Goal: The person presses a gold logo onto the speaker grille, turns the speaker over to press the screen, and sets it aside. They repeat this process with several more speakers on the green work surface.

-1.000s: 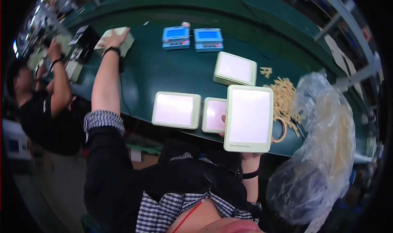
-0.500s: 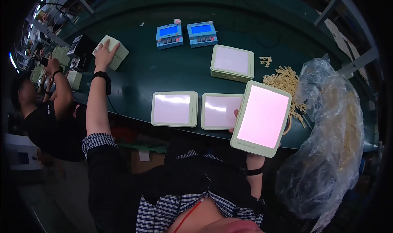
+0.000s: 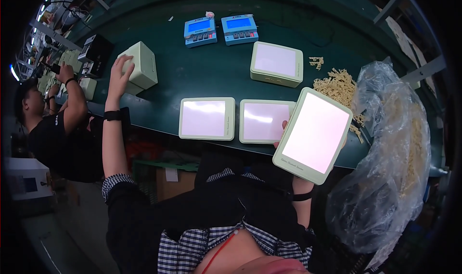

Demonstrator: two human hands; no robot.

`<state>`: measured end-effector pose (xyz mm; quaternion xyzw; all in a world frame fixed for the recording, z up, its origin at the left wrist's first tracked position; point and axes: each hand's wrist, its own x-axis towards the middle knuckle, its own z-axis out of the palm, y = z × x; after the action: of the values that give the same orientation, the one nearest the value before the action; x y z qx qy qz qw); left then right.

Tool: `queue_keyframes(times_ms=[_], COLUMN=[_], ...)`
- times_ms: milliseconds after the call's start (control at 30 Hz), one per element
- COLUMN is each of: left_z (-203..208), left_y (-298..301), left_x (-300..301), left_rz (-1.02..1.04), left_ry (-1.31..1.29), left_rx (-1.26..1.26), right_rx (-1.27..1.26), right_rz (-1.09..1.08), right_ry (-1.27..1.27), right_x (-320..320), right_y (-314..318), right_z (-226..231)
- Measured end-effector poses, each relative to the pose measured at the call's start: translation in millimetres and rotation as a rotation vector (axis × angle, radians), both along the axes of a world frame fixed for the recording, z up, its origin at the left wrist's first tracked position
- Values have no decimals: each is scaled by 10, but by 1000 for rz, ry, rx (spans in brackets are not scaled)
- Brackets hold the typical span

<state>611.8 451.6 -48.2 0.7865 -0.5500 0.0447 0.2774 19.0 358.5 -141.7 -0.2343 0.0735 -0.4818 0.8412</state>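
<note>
From where I stand, the person's right hand (image 3: 284,125) grips a pale green device (image 3: 315,135) with a brightly lit panel. It is held tilted over the near edge of the dark green table (image 3: 202,74); most of that hand is behind it, with fingers showing at its left edge.

The left hand (image 3: 119,77) reaches far to the left, thumb and fingers parted, at the left side of a pale green block (image 3: 142,66). I can't quite tell from here whether the fingertips touch it.

Two more devices lie flat near the front edge, a left panel device (image 3: 203,119) and a middle panel device (image 3: 262,121), the held one overlapping the second in view. Farther back, right of centre, sits a thicker panel box (image 3: 276,64). Beyond, on the far side, two blue meters (image 3: 239,30) stand side by side. To the right are a heap of small tan pieces (image 3: 334,87) and a clear plastic bag (image 3: 385,158). A co-worker (image 3: 50,129) works at the left.
</note>
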Motion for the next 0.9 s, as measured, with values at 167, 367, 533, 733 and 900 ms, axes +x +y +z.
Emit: queue_keyframes(times_ms=[167, 367, 533, 733, 900], left_z=[149, 157, 187, 381, 542], left_y=[-366, -415, -429, -849, -1116], left_x=[-194, -323, -1011, -1532, -1798], left_rz=[494, 488, 9, -491, -661], left_ry=[142, 53, -17, -47, -120], left_rx=[267, 368, 300, 332, 367], right_rx=[-155, 75, -41, -12, 7], right_rz=[29, -248, -133, -173, -207], right_ry=[-17, 98, -50, 0, -47], right_x=[134, -425, -299, -220, -337], right_y=[-58, 34, 54, 14, 28], right_z=[312, -149, 324, 337, 101])
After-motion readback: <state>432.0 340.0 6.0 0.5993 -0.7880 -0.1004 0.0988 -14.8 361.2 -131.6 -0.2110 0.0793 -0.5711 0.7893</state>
